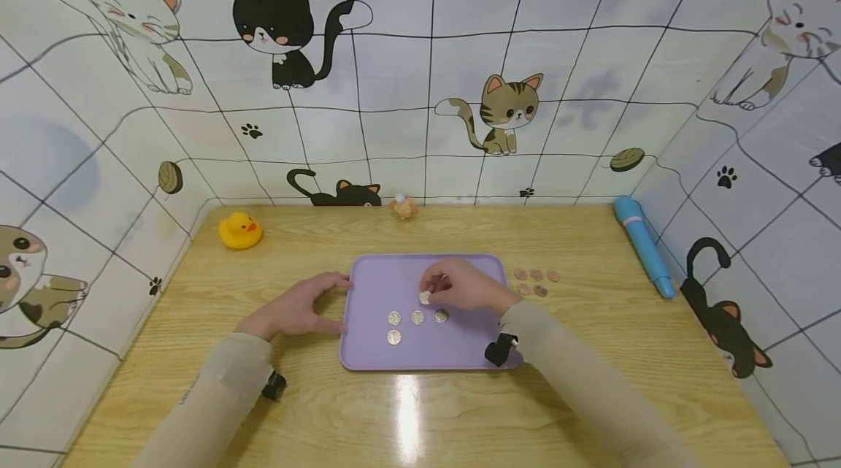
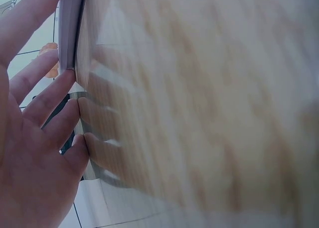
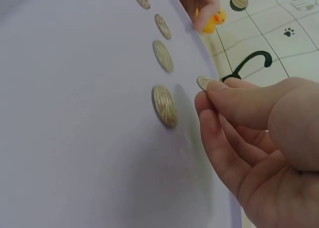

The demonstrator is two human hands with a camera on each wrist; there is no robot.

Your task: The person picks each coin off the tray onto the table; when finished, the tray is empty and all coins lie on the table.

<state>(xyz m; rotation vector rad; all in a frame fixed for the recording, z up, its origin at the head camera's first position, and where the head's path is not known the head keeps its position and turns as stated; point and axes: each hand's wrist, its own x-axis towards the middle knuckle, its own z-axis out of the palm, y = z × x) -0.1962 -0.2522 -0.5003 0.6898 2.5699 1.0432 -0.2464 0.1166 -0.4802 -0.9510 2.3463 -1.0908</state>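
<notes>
A purple tray [image 1: 368,278] lies on the wooden table. On it several silvery coins form a row, with one more coin [image 1: 393,337] below the row's left end. My right hand [image 1: 463,284] is over the tray and pinches a coin [image 3: 203,82] between thumb and fingertips, just beyond the row in the right wrist view. The nearest lying coin there is a silvery one [image 3: 164,106]. At the tray's left edge my left hand [image 1: 298,307] is spread, its straight fingers and thumb right at the rim.
Several copper-coloured coins [image 1: 537,275] lie on the table right of the tray. A yellow rubber duck [image 1: 240,231] sits at the back left, a small orange-brown figure [image 1: 404,206] at the back middle. A blue tube-shaped object [image 1: 644,247] lies along the right side. Cat-printed sheets wall the table.
</notes>
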